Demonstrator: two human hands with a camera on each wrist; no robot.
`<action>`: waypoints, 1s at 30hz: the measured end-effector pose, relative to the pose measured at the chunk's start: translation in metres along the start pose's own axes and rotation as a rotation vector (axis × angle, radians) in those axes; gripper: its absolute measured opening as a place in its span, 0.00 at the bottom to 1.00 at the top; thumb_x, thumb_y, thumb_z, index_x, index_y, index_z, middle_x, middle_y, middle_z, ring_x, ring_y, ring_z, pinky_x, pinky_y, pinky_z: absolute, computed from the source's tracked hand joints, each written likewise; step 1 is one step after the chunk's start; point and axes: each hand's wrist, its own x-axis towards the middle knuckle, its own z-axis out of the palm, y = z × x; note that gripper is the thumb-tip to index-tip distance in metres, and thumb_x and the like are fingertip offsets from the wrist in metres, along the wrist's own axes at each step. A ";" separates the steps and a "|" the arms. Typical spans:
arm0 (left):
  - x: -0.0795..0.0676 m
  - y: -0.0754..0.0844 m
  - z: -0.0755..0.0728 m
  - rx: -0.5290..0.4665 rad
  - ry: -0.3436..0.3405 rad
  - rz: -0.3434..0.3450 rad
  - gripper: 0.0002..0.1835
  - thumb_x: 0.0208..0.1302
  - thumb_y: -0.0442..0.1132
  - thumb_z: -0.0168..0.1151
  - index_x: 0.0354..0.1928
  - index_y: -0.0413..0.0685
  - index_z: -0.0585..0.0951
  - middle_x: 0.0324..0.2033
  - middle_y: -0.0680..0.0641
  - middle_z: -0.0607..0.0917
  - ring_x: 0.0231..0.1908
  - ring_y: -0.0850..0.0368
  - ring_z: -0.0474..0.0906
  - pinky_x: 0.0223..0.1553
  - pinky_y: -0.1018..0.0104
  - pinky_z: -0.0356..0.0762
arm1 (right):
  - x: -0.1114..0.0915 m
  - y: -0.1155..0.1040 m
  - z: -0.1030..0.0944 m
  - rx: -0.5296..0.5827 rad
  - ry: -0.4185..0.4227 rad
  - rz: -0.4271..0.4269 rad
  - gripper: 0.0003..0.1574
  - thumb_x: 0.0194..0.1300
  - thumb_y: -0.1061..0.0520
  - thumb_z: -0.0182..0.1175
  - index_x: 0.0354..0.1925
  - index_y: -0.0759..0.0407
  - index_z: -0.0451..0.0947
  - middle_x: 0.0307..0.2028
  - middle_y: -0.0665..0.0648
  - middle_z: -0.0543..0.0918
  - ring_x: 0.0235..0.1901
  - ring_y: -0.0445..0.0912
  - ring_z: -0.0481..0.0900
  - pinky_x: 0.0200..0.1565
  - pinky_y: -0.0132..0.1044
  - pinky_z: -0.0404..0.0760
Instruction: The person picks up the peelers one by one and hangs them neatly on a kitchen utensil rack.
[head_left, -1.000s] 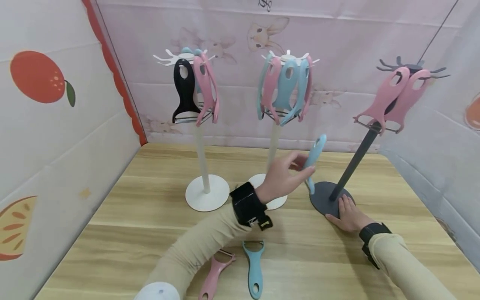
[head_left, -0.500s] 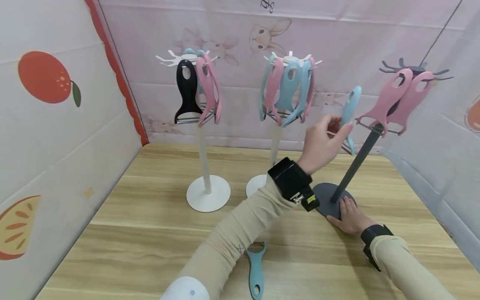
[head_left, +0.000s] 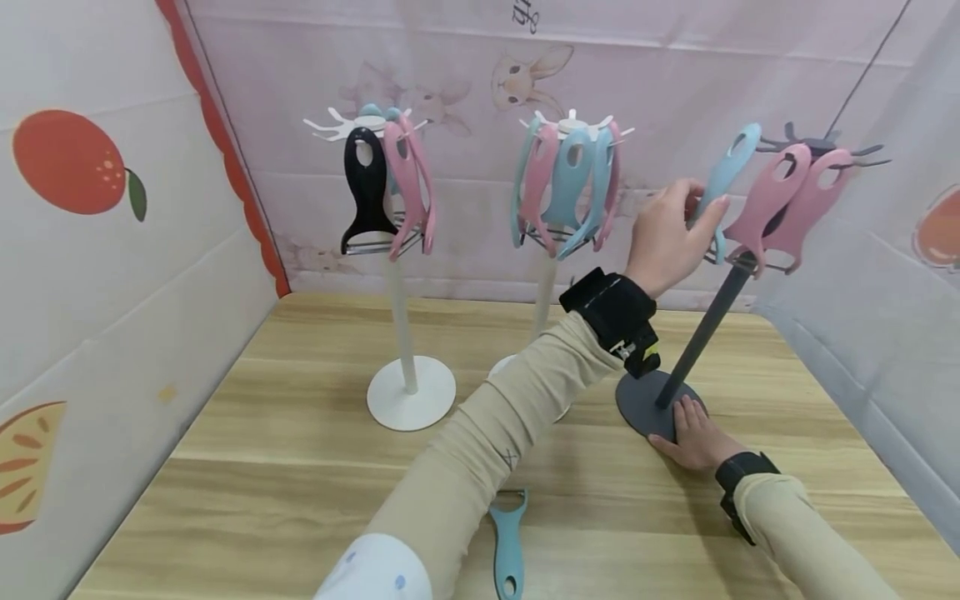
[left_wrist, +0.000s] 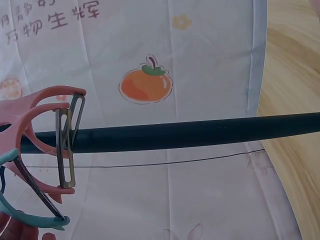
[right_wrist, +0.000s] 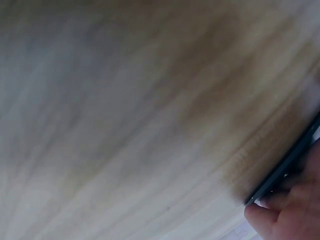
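My left hand [head_left: 671, 242] pinches a light blue Y-shaped peeler [head_left: 729, 171] between thumb and fingers. Its handle hole is level with the hooks of a dark grey stand [head_left: 705, 329], just left of them. Two pink peelers [head_left: 771, 200] hang from that stand. In the left wrist view, the blue peeler's head [left_wrist: 37, 219] sits close beside the pink ones [left_wrist: 50, 107], and only my fingertips [left_wrist: 20, 231] show. My right hand [head_left: 696, 437] rests with extended fingers on the stand's round base [head_left: 647, 404]. The base edge [right_wrist: 282, 165] also appears beside it in the right wrist view.
Two white stands [head_left: 401, 325] stand left of the grey one. The left one bears a black peeler [head_left: 367, 187] and pink and blue ones; the middle one bears several pink and blue peelers [head_left: 572, 179]. Another blue peeler [head_left: 508, 550] lies on the wooden table [head_left: 247, 492].
My left hand has carried the blue peeler up and right, from above the table to the grey stand's hooks. My left sleeve now covers the pink peeler on the table. The right hand stays put.
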 end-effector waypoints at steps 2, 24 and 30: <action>0.000 0.000 0.001 0.010 -0.023 0.005 0.13 0.66 0.45 0.52 0.47 0.46 0.75 0.30 0.55 0.75 0.30 0.68 0.68 0.30 0.83 0.62 | 0.000 -0.001 0.000 0.001 -0.001 0.000 0.69 0.57 0.21 0.32 0.59 0.87 0.49 0.61 0.85 0.46 0.61 0.74 0.43 0.59 0.62 0.48; -0.084 -0.068 0.003 0.017 -0.110 0.070 0.22 0.67 0.43 0.51 0.59 0.40 0.68 0.52 0.45 0.75 0.53 0.59 0.69 0.51 0.78 0.63 | -0.006 -0.007 -0.010 0.019 -0.044 -0.013 0.62 0.63 0.29 0.42 0.58 0.90 0.46 0.59 0.88 0.44 0.61 0.75 0.42 0.60 0.62 0.45; -0.111 -0.083 -0.015 0.104 -0.255 0.190 0.21 0.65 0.41 0.53 0.57 0.38 0.70 0.53 0.44 0.75 0.52 0.57 0.70 0.52 0.78 0.64 | -0.003 -0.004 -0.007 0.007 -0.040 -0.022 0.64 0.62 0.27 0.39 0.57 0.90 0.46 0.58 0.88 0.44 0.60 0.76 0.42 0.60 0.63 0.45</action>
